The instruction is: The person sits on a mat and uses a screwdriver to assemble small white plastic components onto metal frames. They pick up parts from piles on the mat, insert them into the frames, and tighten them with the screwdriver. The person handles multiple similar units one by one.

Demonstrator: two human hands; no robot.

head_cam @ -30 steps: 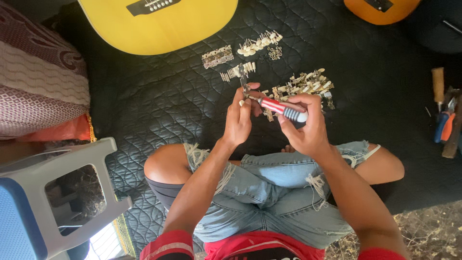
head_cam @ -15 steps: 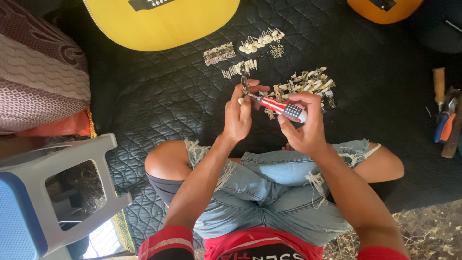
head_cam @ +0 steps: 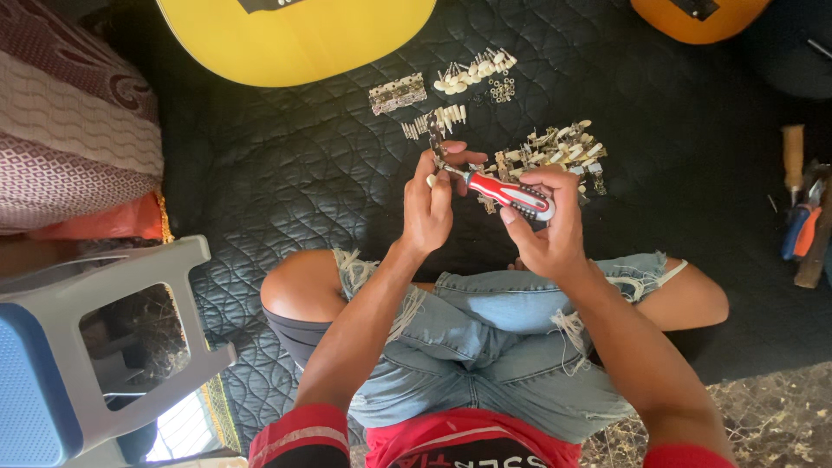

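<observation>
Sitting cross-legged on a black quilted mat [head_cam: 286, 173], the person works with both hands just above the knees. The right hand [head_cam: 546, 230] is wrapped around a screwdriver [head_cam: 511, 195] with a red, grey and black handle, the fingers closed firmly on the grip. The left hand [head_cam: 429, 199] pinches a small metal tuning part [head_cam: 438, 152], with thumb and fingertips narrow around it, and the tip of the tool meets this part between the two hands. The part looks light, stiff and a little slippery because it is bare metal, so I judge it is best taken by its flat plate edges and not by the small peg. The handle seems ribbed and rubbery, thick enough for a sure grip in the middle. Just beyond the hands lies a pile of tuning machines [head_cam: 555, 147], shiny metal with cream-coloured knobs, tangled together. Farther up are a small metal strip of gears [head_cam: 397, 94], a row of cream knobs [head_cam: 472, 74] and a few tiny washers [head_cam: 498, 89], each group apart from the others. A yellow guitar body [head_cam: 303, 39], smooth and glossy, lies at the top edge, and an orange one [head_cam: 693, 17] is at the corner. Some other tools [head_cam: 802, 217] with wooden and coloured handles lie well apart at the right. A grey plastic stool [head_cam: 113, 347] stands near the left knee, beside patterned fabric [head_cam: 69, 130].
</observation>
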